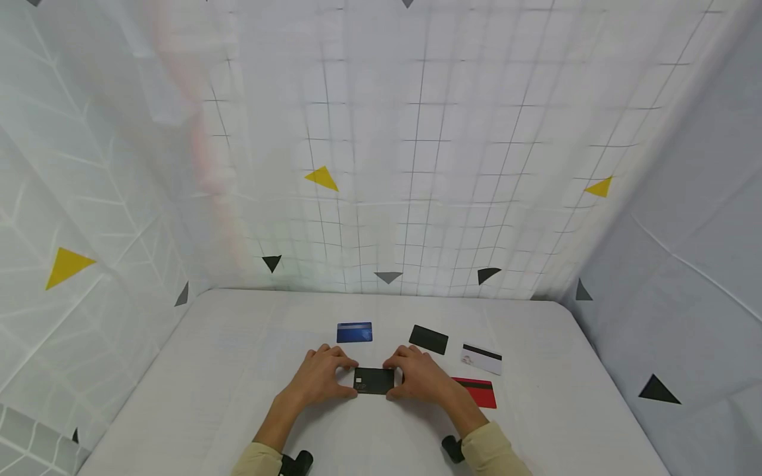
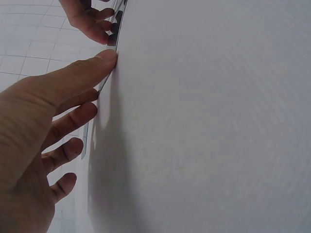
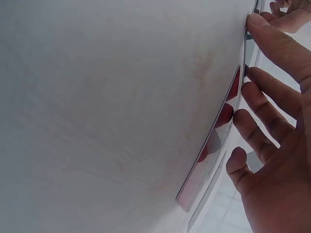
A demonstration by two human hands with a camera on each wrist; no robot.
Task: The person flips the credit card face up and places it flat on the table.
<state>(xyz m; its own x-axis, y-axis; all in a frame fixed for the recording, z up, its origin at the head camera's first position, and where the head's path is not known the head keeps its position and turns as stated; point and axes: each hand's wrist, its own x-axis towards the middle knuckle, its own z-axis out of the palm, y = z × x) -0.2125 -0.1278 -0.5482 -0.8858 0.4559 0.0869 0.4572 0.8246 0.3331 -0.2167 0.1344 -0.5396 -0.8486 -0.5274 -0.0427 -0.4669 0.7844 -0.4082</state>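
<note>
A black bank card (image 1: 374,381) with a chip and the letters VIP lies near the middle of the white table. My left hand (image 1: 321,373) holds its left end, thumb at the lower corner and forefinger at the upper one. At the right end, my right hand (image 1: 419,375) grips the corners the same way. The left wrist view shows the left hand (image 2: 39,111) with its other fingers spread behind the card edge. From the right wrist, the right hand (image 3: 279,126) appears with its lower fingers close to a red card (image 3: 194,182).
Beyond the hands lie a blue card (image 1: 354,332) and a plain black card (image 1: 428,339). To the right are a white card (image 1: 481,359) with a dark stripe and the red card (image 1: 481,393), partly behind the right wrist. White cloth walls (image 1: 381,132) surround the table.
</note>
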